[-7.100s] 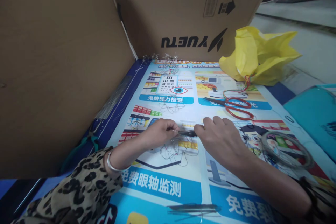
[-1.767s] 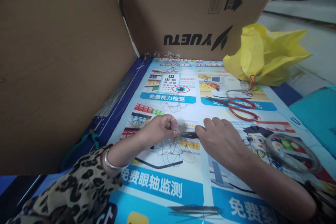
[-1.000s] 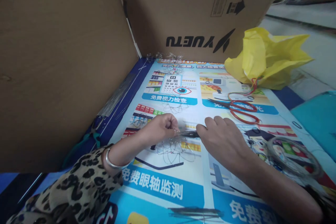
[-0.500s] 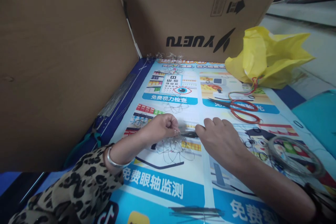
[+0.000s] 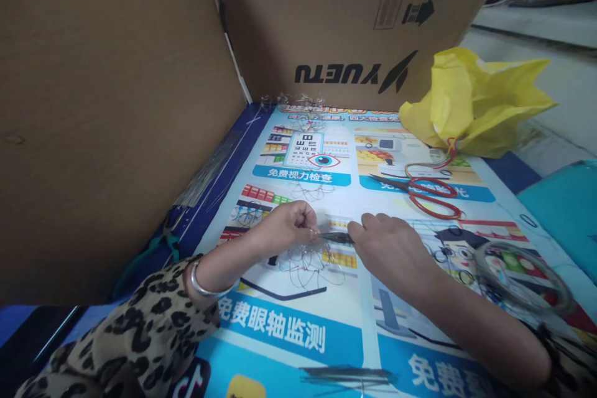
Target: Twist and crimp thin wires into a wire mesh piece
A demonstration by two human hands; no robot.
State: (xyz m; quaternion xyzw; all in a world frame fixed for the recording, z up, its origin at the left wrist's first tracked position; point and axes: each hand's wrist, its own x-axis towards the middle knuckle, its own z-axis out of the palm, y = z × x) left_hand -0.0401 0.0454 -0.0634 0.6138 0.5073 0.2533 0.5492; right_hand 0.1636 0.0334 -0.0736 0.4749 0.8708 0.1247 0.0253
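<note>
My left hand (image 5: 291,224) is closed, thumb and fingertips pinching part of a thin bent-wire piece (image 5: 308,264) whose loops spread below the hand. My right hand (image 5: 389,249) is wrapped around a pair of pliers (image 5: 336,237); their handles are hidden in the fist. The dark narrow jaws point left and meet the wire right at my left fingertips. Whether the jaws are clamped tight is too small to tell. More wire loops (image 5: 312,189) lie on the printed poster (image 5: 354,211) just beyond my hands.
Red-handled scissors (image 5: 433,196) and a coil of wire (image 5: 527,277) lie to the right, near a yellow bag (image 5: 466,99). Cut wires (image 5: 347,376) lie in front. Teal-handled pliers (image 5: 163,245) and straight wires (image 5: 205,174) are at left. Cardboard walls (image 5: 116,106) enclose the left and back.
Both hands hold nearly the same place and grip. My right hand has turned slightly with the pliers, and the wire loops have shifted a little.
</note>
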